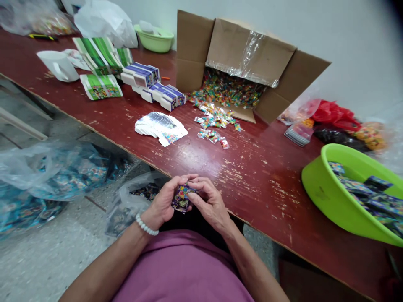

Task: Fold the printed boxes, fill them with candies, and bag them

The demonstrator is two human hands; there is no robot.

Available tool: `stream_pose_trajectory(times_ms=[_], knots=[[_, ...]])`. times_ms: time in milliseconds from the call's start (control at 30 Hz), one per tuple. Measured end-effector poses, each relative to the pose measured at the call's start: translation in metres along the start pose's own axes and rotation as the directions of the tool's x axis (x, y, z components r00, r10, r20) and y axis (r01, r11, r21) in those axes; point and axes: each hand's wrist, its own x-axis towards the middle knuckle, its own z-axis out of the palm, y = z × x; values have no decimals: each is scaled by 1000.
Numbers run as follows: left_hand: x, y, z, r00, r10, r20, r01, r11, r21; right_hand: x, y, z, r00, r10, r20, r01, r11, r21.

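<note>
A small dark printed box (180,199) with colourful pictures is held between both hands in front of my body. My left hand (164,200) wraps its left side, with a pale bead bracelet (146,225) on the wrist. Over the top and right side of the box lie the fingers of my right hand (210,202), its thumb on the printed face. Beyond the hands, a fanned stack of flat silvery cartons (160,126) lies on the red table (252,176). Small wrapped candies (214,136) are scattered to its right.
A cardboard box (252,50) lies on its side, spilling wrapped candies. Banded green carton bundles (101,87) and purple ones (166,95) stand at the left, near a white mug (58,66). At right, a green basin (317,188) holds dark packs. Plastic bags (63,172) fill the floor at left.
</note>
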Motion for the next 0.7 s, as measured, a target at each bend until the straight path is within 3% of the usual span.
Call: stream_pose_trajectory(times_ms=[67,133,200,267,333,400,467,533,633,700], knots=[[-4,3,-8,990,135,-44,-129,984,123,1,4,-2,999,47,24,-48,999,6],[-11,8,-24,939,334,-87,-283,889,360,5,10,-9,994,100,-40,-100,995,8],[-20,18,-43,854,513,-84,-338,671,660,10,19,-20,975,158,-158,-160,987,1],[-24,31,-60,753,657,-36,-271,360,893,16,28,-31,948,199,-247,-206,979,0],[-20,46,-70,637,770,42,-173,90,981,20,37,-38,934,203,-294,-219,976,-22],[-2,62,-71,557,826,89,-80,-54,995,21,42,-40,933,162,-322,-205,973,-103],[25,78,-66,526,848,67,73,-124,990,20,45,-39,942,91,-323,-167,962,-216],[54,92,-59,560,829,-6,219,-140,966,19,45,-36,947,28,-319,-126,949,-290],[88,108,-56,559,826,-67,239,-83,967,17,47,-36,942,-3,-336,-107,945,-309],[99,114,-58,550,822,-146,157,70,985,16,49,-37,938,-13,-345,-101,945,-311]])
